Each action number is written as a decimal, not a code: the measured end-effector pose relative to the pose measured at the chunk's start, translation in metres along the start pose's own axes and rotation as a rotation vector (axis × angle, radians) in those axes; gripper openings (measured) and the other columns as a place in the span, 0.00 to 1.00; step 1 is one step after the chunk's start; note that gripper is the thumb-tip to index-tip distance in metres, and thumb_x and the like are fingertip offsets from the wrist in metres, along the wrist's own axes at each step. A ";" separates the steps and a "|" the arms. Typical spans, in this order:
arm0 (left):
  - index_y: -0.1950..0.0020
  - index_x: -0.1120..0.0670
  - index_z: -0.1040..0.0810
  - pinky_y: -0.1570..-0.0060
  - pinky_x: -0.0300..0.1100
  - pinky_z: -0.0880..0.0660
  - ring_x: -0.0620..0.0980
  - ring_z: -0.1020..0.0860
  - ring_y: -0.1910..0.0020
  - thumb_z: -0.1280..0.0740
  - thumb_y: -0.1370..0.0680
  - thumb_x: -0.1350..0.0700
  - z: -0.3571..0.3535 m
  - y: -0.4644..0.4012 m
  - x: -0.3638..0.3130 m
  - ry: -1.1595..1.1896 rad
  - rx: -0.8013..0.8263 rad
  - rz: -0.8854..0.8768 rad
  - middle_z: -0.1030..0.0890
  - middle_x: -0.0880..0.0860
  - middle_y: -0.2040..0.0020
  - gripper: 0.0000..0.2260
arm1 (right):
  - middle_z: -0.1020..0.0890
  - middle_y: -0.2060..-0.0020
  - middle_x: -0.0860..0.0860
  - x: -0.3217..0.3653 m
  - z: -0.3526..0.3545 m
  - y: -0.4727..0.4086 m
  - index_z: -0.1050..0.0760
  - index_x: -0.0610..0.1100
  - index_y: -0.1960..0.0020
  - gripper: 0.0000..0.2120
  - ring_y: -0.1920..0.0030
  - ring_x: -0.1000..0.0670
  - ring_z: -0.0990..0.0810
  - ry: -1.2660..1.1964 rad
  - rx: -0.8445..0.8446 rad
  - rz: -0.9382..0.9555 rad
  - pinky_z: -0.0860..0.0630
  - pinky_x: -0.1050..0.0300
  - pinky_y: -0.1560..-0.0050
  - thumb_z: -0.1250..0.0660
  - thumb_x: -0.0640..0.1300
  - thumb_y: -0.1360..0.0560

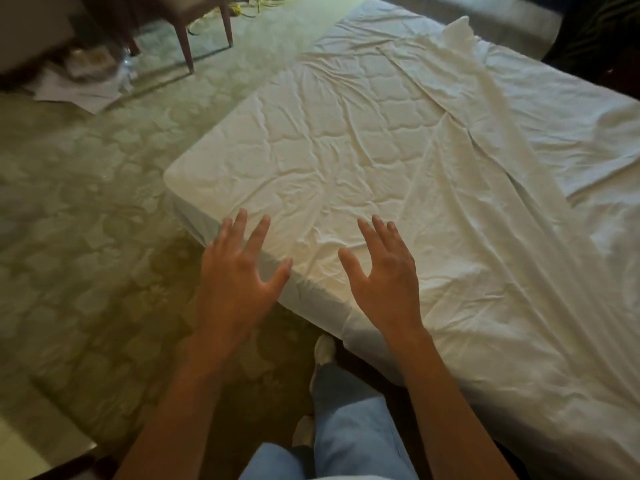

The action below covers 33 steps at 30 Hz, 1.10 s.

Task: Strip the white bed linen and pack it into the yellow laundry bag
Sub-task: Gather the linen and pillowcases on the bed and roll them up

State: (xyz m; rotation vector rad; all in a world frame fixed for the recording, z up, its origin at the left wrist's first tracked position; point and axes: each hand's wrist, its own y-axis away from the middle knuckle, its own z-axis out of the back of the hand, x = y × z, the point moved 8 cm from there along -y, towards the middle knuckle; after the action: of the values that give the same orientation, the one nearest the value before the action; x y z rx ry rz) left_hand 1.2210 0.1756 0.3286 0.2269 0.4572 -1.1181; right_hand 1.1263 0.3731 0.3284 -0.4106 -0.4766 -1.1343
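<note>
Legs: blue jeans (pixel 349 441) at the bottom of the view, one white shoe (pixel 323 349) forward on the floor, just short of the bed's near edge.
Left hand (pixel 239 275): palm down, fingers spread and straight, holding nothing. It sits over the near corner edge of the mattress; fingertips reach over the white cloth, the heel of the hand hangs over the carpet. Contact with the cloth cannot be told.
Right hand (pixel 384 275): palm down, fingers spread and straight, thumb out to the side, holding nothing. It lies over the bed's near edge, beside the left hand with a gap between them.
Fitted sheet (pixel 329 150): white, wrinkled, quilt pattern showing through, pulled over the mattress corner directly under and ahead of both hands.
Loose sheet (pixel 485 237): white, crumpled, draped along the right part of the bed from far end to near edge, to the right of the right hand and apart from it.
Carpet (pixel 86 202): pale green, patterned, left of the bed.
Chair legs (pixel 183 46): dark wood, far left, beyond the bed corner.
Floor clutter (pixel 86 81): papers and a clear plastic item near the chair; blurred.
Yellow laundry bag: cannot be identified.
</note>
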 end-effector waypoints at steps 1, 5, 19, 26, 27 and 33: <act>0.21 0.46 0.38 0.26 0.61 0.43 0.57 0.44 0.21 0.47 0.25 0.31 0.007 -0.007 0.000 0.003 -0.006 0.008 0.42 0.54 0.19 0.36 | 0.36 0.23 0.50 0.005 0.004 -0.009 0.36 0.52 0.23 0.34 0.21 0.49 0.44 -0.008 -0.003 0.008 0.41 0.44 0.23 0.49 0.68 0.23; 0.21 0.45 0.38 0.26 0.61 0.43 0.56 0.45 0.20 0.48 0.26 0.31 0.031 -0.040 0.005 -0.016 -0.055 0.072 0.42 0.53 0.19 0.36 | 0.36 0.23 0.51 0.028 0.009 -0.058 0.36 0.52 0.23 0.34 0.21 0.50 0.44 -0.063 0.008 0.042 0.42 0.44 0.23 0.51 0.69 0.24; 0.21 0.45 0.39 0.25 0.60 0.42 0.54 0.46 0.20 0.51 0.25 0.30 0.158 -0.136 0.081 -0.167 -0.289 0.347 0.43 0.53 0.19 0.35 | 0.40 0.21 0.52 0.212 -0.039 -0.232 0.39 0.52 0.22 0.29 0.21 0.51 0.47 -0.102 0.252 0.429 0.46 0.49 0.22 0.45 0.63 0.19; 0.20 0.43 0.43 0.25 0.59 0.45 0.52 0.50 0.20 0.53 0.26 0.29 0.189 -0.182 0.172 -0.171 -0.293 0.412 0.46 0.51 0.18 0.36 | 0.41 0.21 0.53 0.299 -0.094 -0.285 0.41 0.53 0.21 0.30 0.20 0.51 0.49 -0.034 0.274 0.519 0.48 0.50 0.23 0.48 0.65 0.20; 0.20 0.43 0.43 0.25 0.59 0.44 0.52 0.49 0.20 0.53 0.26 0.29 0.194 -0.190 0.187 -0.171 -0.298 0.413 0.46 0.52 0.18 0.37 | 0.41 0.21 0.52 0.310 -0.104 -0.292 0.41 0.53 0.21 0.30 0.20 0.51 0.48 -0.032 0.266 0.522 0.48 0.50 0.23 0.48 0.65 0.20; 0.20 0.45 0.41 0.25 0.60 0.43 0.54 0.48 0.20 0.53 0.26 0.29 0.238 -0.253 0.288 -0.149 -0.276 0.372 0.45 0.54 0.19 0.37 | 0.39 0.22 0.52 0.394 -0.162 -0.341 0.39 0.53 0.22 0.33 0.21 0.51 0.47 -0.040 0.198 0.486 0.46 0.50 0.23 0.51 0.67 0.22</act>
State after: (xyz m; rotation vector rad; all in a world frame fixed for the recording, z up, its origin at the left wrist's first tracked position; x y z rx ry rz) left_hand 1.1523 -0.2608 0.4194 -0.0150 0.4112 -0.6925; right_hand 0.9703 -0.1385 0.4370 -0.3509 -0.4862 -0.6040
